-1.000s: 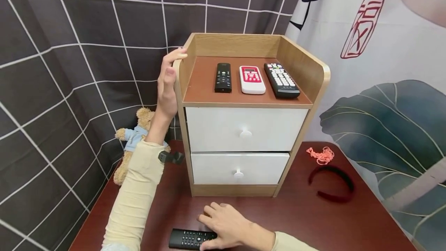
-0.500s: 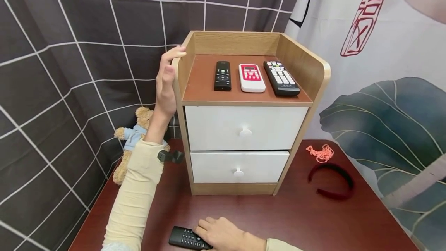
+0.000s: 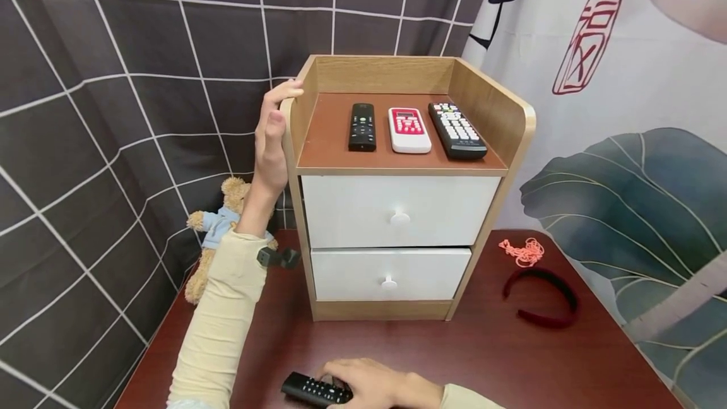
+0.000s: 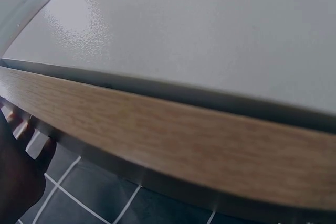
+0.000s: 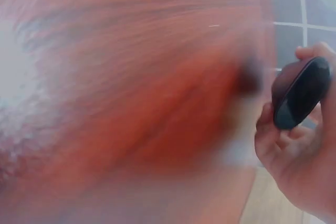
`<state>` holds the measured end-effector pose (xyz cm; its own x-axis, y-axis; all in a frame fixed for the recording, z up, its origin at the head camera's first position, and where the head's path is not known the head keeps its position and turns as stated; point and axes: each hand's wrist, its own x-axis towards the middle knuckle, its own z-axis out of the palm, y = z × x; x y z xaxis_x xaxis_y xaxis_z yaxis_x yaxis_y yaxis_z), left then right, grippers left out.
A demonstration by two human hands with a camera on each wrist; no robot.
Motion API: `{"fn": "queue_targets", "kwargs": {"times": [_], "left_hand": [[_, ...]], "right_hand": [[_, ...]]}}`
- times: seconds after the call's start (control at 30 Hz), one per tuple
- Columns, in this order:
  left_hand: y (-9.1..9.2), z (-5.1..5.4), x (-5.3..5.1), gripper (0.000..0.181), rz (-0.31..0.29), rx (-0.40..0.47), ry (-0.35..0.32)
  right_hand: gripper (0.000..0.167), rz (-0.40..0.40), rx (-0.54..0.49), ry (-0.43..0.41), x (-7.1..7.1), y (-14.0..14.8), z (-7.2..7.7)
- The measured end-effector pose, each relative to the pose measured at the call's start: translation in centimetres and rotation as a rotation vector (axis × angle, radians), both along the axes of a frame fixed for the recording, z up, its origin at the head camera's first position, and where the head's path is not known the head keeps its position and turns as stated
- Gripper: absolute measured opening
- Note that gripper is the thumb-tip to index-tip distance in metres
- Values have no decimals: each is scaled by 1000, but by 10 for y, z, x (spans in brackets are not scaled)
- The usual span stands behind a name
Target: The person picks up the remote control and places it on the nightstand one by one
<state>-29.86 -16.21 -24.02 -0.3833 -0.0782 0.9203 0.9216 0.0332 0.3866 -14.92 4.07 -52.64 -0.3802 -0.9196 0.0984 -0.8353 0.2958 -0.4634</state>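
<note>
My right hand (image 3: 372, 384) grips a black remote control (image 3: 312, 390) by its right end, low over the table in front of the cabinet. In the right wrist view, fingers and thumb lie on both sides of the remote's end, which points at the camera. My left hand (image 3: 272, 137) rests against the left side panel of the cabinet (image 3: 392, 311), its fingertips at the top edge. The left wrist view has those fingers (image 4: 44, 153) touching the panel's outer face. Both white drawers (image 3: 346, 213) stand closed.
On the cabinet's top shelf lie a slim black remote (image 3: 362, 128), a white-and-red remote (image 3: 410, 131) and a larger black remote (image 3: 457, 131). A teddy bear (image 3: 218, 226) leans at the left. Pink cord (image 3: 525, 252) and a dark red headband (image 3: 545, 295) lie right.
My right hand has closed round the black remote control, whose left end now looks slightly raised and turned. My left hand has stayed on the cabinet's side panel.
</note>
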Motion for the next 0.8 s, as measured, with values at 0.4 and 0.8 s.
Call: {"fn": "queue_targets", "kwargs": {"times": [0.4, 0.8], "left_hand": [[0, -1, 1, 85, -1, -12, -2], [-2, 0, 2, 83, 12, -17, 15]], "right_hand": [[48, 7, -244, -879, -8, 24, 91], [40, 142, -454, -1045, -18, 53, 230]]}}
